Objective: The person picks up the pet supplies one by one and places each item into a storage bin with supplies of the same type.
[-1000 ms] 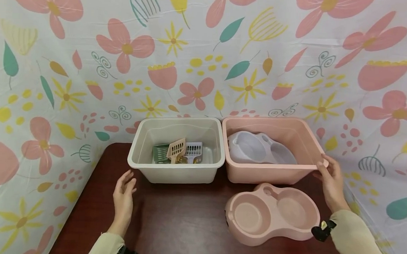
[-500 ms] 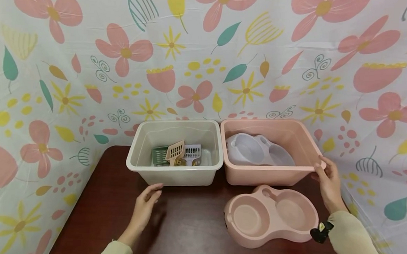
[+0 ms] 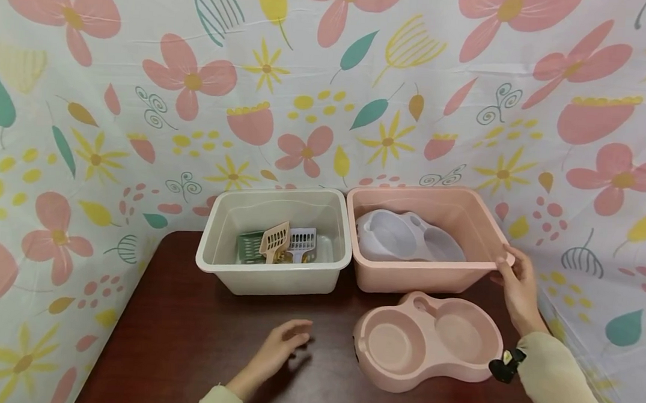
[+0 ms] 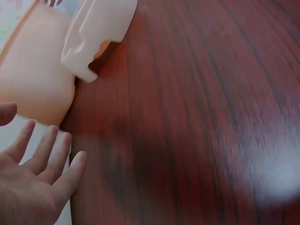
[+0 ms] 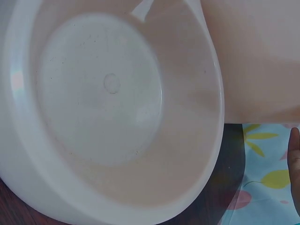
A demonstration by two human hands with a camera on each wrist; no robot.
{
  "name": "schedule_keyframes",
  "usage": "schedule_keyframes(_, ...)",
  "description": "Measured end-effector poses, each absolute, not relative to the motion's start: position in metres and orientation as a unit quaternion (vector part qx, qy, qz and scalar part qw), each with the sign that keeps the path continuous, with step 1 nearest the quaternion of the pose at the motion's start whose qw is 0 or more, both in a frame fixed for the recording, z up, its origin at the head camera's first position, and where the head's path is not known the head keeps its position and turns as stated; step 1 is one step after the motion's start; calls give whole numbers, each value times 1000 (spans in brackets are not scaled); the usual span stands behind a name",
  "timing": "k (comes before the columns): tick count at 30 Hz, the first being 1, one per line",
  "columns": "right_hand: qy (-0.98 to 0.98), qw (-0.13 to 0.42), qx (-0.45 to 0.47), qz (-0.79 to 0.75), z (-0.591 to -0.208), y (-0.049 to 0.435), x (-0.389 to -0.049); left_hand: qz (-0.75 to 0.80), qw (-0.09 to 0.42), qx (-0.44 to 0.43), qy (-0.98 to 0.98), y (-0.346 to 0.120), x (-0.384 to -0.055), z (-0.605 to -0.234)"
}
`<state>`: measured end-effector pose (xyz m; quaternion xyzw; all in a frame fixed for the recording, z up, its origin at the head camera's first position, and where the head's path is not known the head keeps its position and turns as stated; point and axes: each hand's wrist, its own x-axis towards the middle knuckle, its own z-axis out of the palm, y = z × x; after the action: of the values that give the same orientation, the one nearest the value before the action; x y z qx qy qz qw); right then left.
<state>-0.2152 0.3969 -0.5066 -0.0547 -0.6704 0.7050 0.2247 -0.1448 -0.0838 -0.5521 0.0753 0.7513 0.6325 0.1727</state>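
Note:
My left hand (image 3: 276, 347) hovers over the table in front of the white bin (image 3: 276, 279), fingers spread and holding nothing. In the left wrist view its fingers (image 4: 44, 154) extend loosely toward the pink double pet bowl (image 4: 101, 33). At the right, my right hand (image 3: 519, 291) grips the front right rim corner of the pink bin (image 3: 411, 277). That pink double pet bowl (image 3: 430, 344) lies on the table before the bin, left of my right wrist; one round dish of it fills much of the right wrist view. A grey-lilac double bowl (image 3: 408, 235) sits inside the pink bin.
In the white bin lie several litter scoops, including a green one (image 3: 250, 247), a beige one (image 3: 275, 240) and a lilac one (image 3: 302, 240). The two bins stand side by side on the dark red wooden table (image 3: 187, 340), close to a flower-patterned cloth backdrop (image 3: 306, 92).
My left hand has moved from beside the white bin's front left corner rightward and nearer to me, toward the pink double bowl. The right hand stays at the pink bin's corner.

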Motion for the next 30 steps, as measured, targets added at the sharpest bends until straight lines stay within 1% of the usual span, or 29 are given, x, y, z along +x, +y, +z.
schedule_keyframes(6,-669,225,-59,706,-507,396,-217,629,189,91,749,-62,-142,-559)
schedule_keyframes(12,-659,229,-66,713,-509,395,-219,652,229,62,720,-43,-142,-569)
schedule_keyframes(15,-654,228,-69,718,-510,395,-219,667,240,48,704,-35,-143,-575)
schedule_keyframes(23,-652,231,-70,719,-511,395,-219,672,256,38,694,-16,-145,-582)
schedule_keyframes(30,-645,238,-86,721,-511,392,-219,662,245,26,708,-4,-149,-580)
